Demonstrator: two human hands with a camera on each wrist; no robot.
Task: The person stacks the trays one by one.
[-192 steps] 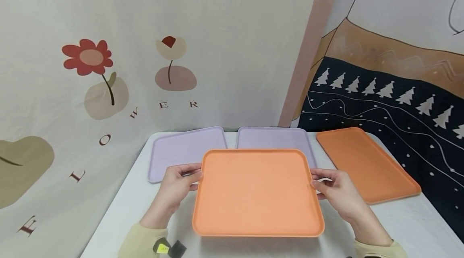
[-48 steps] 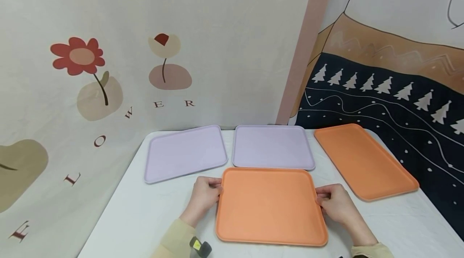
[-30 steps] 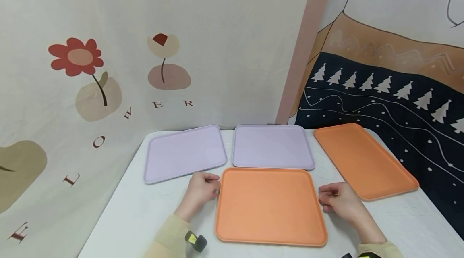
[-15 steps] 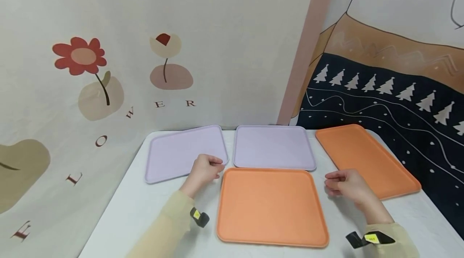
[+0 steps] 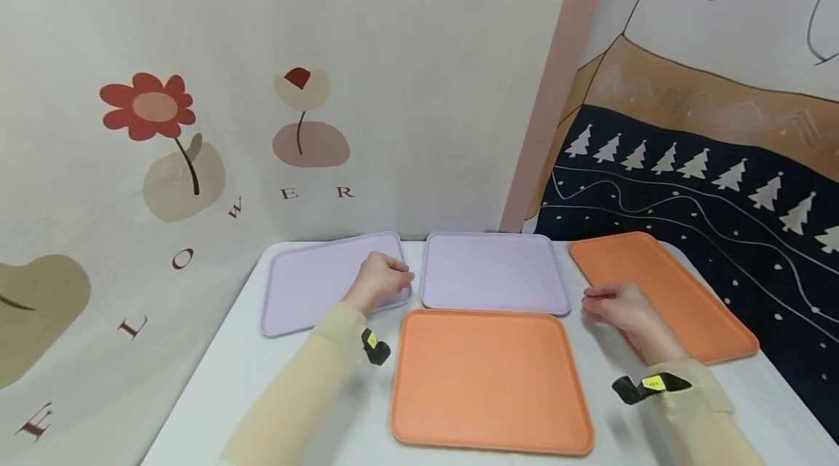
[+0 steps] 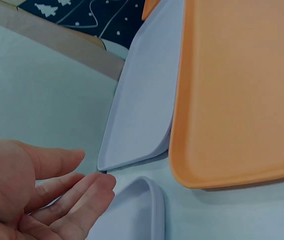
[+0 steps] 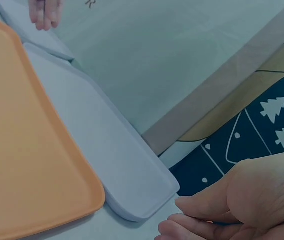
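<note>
Where the front orange tray (image 5: 491, 382) lies: flat on the white table (image 5: 229, 364), its far edge meeting or slightly overlapping the middle purple tray (image 5: 494, 273); which of the two, one cannot tell.
Left hand (image 5: 376, 282): beyond the front orange tray and to its left, over the right end of the left purple tray (image 5: 301, 291); empty, its fingers slightly bent and the thumb held apart from them. Whether it touches the purple surface below, one cannot tell.
Right hand (image 5: 619, 308): beyond the front orange tray and to its right, beside the left edge of the other orange tray (image 5: 682, 298); empty, its fingers loosely bent, with the thumb close to their tips.
Purple pair: one directly beyond the front orange tray, the second farther left and set at a slant, partly hidden by the hand.
Second orange one: beyond the front orange tray on its right side, turned at an angle.
Sleeves: pale yellow, the left sleeve (image 5: 301, 386) to the left of the front orange tray, the right sleeve (image 5: 698, 408) to its right.
Backdrop: a pale flower-printed cloth (image 5: 426, 87) behind the front orange tray.
</note>
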